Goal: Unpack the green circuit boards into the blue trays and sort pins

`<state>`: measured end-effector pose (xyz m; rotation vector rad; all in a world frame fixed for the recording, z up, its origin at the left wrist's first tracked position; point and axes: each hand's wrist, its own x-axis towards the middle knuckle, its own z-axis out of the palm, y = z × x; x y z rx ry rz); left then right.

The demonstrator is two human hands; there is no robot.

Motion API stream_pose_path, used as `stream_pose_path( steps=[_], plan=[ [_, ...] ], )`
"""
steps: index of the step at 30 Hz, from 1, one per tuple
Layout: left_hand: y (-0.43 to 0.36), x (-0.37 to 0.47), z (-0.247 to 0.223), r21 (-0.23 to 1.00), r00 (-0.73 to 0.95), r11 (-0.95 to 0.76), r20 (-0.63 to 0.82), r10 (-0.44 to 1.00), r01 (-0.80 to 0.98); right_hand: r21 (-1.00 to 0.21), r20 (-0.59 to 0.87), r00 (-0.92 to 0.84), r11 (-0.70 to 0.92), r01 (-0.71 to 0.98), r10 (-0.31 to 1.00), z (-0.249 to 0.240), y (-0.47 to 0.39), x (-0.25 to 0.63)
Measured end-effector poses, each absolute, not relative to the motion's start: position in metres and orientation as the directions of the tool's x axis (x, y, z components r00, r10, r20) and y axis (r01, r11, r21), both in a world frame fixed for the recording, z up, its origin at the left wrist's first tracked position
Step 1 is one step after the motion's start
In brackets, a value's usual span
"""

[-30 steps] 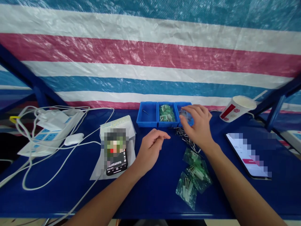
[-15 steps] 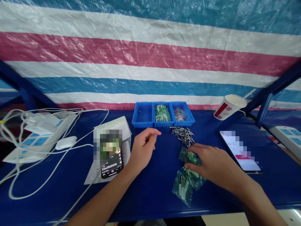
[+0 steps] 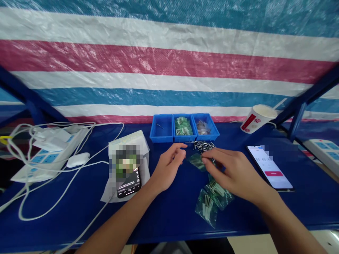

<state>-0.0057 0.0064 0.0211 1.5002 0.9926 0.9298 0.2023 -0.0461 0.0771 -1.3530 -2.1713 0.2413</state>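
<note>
My right hand (image 3: 233, 169) pinches the edge of a small green-tinted plastic bag (image 3: 198, 162), lifted to the front of a pile of metal screws (image 3: 203, 145). My left hand (image 3: 171, 165) is closed just left of that bag, thumb and forefinger near each other; whatever they hold, if anything, is hidden. Two more bags lie below my right hand: one plastic bag (image 3: 206, 208) with screws and white plugs showing through, and another filled bag (image 3: 219, 192) overlapping it.
Behind the screws stand three joined blue bins: a left bin (image 3: 162, 135) with one screw, a middle bin with green bags (image 3: 183, 127), a right bin with clear bags (image 3: 203, 127). Phones (image 3: 129, 187) (image 3: 272, 169) lie left and right. A paper cup (image 3: 255, 120) and white cables (image 3: 34, 215) flank the work.
My right hand has moved up and left, drawing the plastic bag away from the other two, toward my left hand. My left hand has shifted slightly right.
</note>
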Motion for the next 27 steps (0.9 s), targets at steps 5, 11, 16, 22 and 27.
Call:
stream_pose_path(
  steps=[5, 11, 16, 22, 27],
  plan=[
    [0.009, -0.009, 0.016, 0.981, 0.376, -0.149, 0.093, 0.922, 0.122, -0.704, 0.25, -0.356, 0.421, 0.572, 0.901, 0.076, -0.004, 0.183],
    [0.012, -0.008, 0.012, 0.984, 0.301, -0.096, 0.046, 0.952, 0.153, -0.973, 0.113, -0.186, 0.146, 0.176, 0.976, 0.033, 0.018, 0.172],
    [0.009, -0.008, 0.014, 0.983, 0.214, -0.093, 0.058, 0.975, 0.159, -0.997, 0.031, -0.2, 0.045, 0.066, 0.979, 0.023, 0.006, 0.169],
    [0.011, -0.009, 0.013, 0.979, 0.129, -0.106, 0.084, 0.988, 0.175, -1.0, 0.007, -0.203, 0.008, 0.004, 0.979, 0.021, 0.004, 0.163],
    [0.011, -0.006, 0.015, 0.992, 0.225, -0.081, 0.057, 0.973, 0.099, -1.0, 0.016, -0.179, 0.015, -0.006, 0.984, 0.016, 0.004, 0.16]
  ],
)
